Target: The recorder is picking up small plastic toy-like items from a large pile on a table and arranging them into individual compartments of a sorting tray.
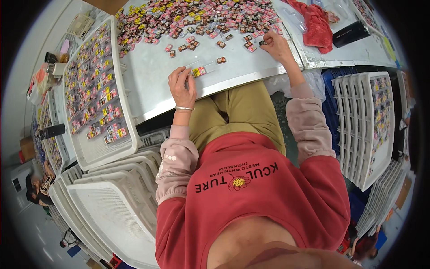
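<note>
At the table's near edge, my left hand (182, 87) has its fingers bent around the left end of a clear plastic tray (209, 67). A small yellow-and-pink box (199, 71) sits in that tray, close to my fingertips. Just beyond the tray lies a small dark-and-orange box (221, 60). Farther right, my right hand (277, 47) pinches a small dark box (263, 42) between thumb and fingers. Several pink and dark boxes (249, 45) lie beside it on the white table (156, 85).
A large heap of small boxes (201, 18) covers the table's far side. At left stands a white rack tray (130, 148) bearing filled packs; stacked trays (107, 210) are below it. More trays (358, 125) stand at right. A red cloth (317, 27) and black cylinder (351, 34) lie far right.
</note>
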`<state>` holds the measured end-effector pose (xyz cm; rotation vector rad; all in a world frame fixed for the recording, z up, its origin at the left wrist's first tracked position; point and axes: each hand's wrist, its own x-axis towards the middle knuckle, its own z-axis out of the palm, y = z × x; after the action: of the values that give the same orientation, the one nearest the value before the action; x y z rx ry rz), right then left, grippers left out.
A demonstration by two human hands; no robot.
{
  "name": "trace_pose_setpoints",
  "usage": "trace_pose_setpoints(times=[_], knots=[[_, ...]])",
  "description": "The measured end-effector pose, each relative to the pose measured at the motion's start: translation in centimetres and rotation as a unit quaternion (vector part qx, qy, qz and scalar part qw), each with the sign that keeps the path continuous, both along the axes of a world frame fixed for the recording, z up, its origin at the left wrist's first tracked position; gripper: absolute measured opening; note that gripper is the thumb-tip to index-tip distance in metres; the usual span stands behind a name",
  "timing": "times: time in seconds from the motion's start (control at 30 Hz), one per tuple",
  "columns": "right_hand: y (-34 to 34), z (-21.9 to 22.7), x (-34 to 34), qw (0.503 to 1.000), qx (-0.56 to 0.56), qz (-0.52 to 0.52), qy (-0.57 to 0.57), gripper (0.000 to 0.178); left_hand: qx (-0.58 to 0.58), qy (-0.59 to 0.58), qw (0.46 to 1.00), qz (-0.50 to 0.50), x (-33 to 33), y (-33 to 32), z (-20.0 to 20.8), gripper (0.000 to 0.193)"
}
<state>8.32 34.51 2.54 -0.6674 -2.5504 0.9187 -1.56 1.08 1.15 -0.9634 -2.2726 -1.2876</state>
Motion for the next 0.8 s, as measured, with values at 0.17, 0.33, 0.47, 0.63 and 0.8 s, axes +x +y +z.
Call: trace_pose_setpoints(times=[0.17, 0.33, 0.47, 0.63, 0.8], knots=[[-0.2, -0.2, -0.1, 0.999, 0.054, 0.005, 0.007, 0.030, 0.000, -0.005, 1.000, 0.002, 0.4, -0.3, 0.0, 0.019], [-2.0, 1.2, -0.4, 0.999, 0.032, 0.010, 0.003, 0.025, -0.018, 0.040, 0.999, 0.014, 1.0, -0.5, 0.6, 0.019], [-3.2, 1.9, -0.2, 0.930, -0.339, 0.097, 0.103, 0.019, -0.011, 0.044, 0.999, 0.022, 1.3, -0.3, 1.7, 0.015], [-10.0, 4.0, -1.6, 0.789, -0.533, 0.236, 0.193, 0.024, 0.193, -0.418, 0.881, -0.112, 2.4, 3.1, 6.1, 0.017], [-14.6, 4.6, -2.9, 0.862, -0.375, 0.262, 0.219, 0.023, 0.348, -0.659, 0.616, -0.254, 1.8, 4.8, 5.7, 0.016]])
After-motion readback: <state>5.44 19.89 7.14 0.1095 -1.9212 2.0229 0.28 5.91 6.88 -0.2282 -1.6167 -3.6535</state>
